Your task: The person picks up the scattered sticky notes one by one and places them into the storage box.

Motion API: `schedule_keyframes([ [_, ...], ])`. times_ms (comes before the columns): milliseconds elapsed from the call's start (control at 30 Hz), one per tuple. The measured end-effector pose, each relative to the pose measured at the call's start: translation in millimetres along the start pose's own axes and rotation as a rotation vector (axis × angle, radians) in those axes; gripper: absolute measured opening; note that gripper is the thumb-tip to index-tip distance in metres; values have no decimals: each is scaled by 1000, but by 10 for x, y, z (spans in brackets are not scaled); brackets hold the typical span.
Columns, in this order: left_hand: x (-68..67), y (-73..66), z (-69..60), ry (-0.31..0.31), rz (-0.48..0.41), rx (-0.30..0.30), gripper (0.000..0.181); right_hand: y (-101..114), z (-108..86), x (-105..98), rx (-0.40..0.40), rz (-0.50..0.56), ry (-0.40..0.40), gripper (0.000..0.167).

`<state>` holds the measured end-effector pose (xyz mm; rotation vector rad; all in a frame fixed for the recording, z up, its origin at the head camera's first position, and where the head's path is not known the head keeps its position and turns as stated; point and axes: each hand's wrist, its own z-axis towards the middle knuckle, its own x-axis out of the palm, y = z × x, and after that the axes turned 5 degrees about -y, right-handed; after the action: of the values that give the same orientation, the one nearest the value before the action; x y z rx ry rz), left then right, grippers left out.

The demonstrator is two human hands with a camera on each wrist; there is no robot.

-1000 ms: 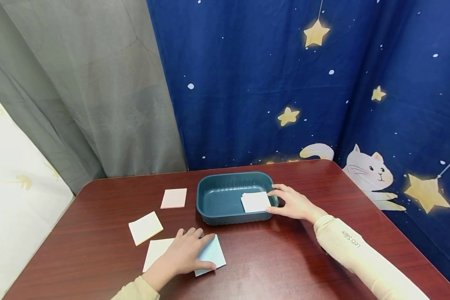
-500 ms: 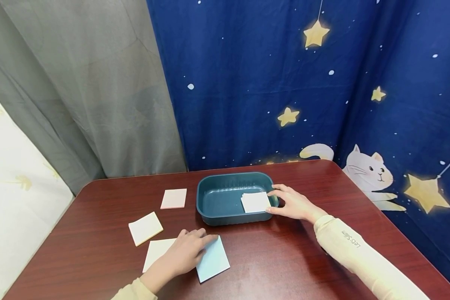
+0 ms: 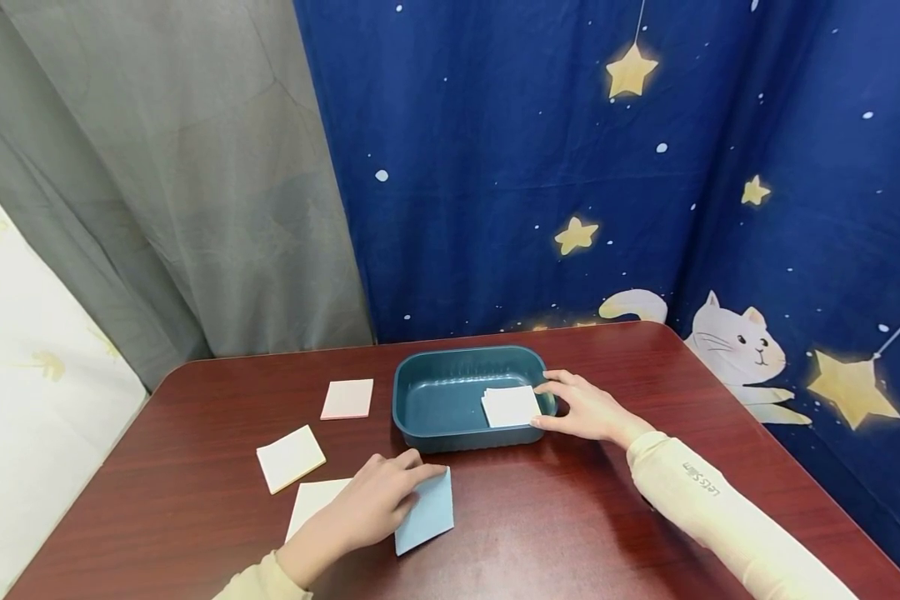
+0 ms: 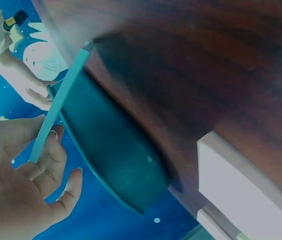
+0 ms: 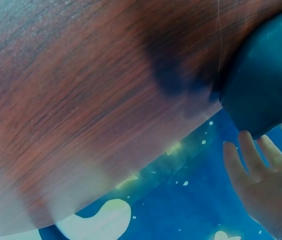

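A blue sticky-note pad (image 3: 429, 510) is pinched by my left hand (image 3: 378, 500), which holds it tilted above the table in front of the box. Edge-on in the left wrist view, the pad (image 4: 60, 102) sits between thumb and fingers. My right hand (image 3: 588, 408) touches the right end of the dark teal box (image 3: 450, 435), fingers spread and fingertips at the rim. Inside that box, at the right, lies a small stack of white note pads (image 3: 512, 407). Partly behind my left hand is a whitish pad (image 3: 315, 502).
On the reddish-brown table (image 3: 570, 525), a yellow-edged pad (image 3: 291, 458) lies at the left and a pink pad (image 3: 347, 399) lies left of the box. Grey and blue curtains (image 3: 495, 208) hang behind the table's far edge.
The blue pad has shifted and tilted up off the table, and my left hand has gone from spreading over it to pinching it. My right hand has stayed at the box.
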<state>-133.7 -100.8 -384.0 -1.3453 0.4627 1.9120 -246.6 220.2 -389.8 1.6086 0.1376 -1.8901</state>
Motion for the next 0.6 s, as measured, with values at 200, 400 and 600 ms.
schedule_keyframes([
  [200, -77, -22, 62, -39, 40, 45, 39, 1, 6, 0, 2, 2, 4, 63],
  [400, -173, -37, 136, -123, 91, 92, 38, -3, 9, 7, -6, -3, 0, 63],
  [600, -254, -30, 211, -99, 114, 73, 37, -10, 4, 16, -5, 0, -3, 62],
])
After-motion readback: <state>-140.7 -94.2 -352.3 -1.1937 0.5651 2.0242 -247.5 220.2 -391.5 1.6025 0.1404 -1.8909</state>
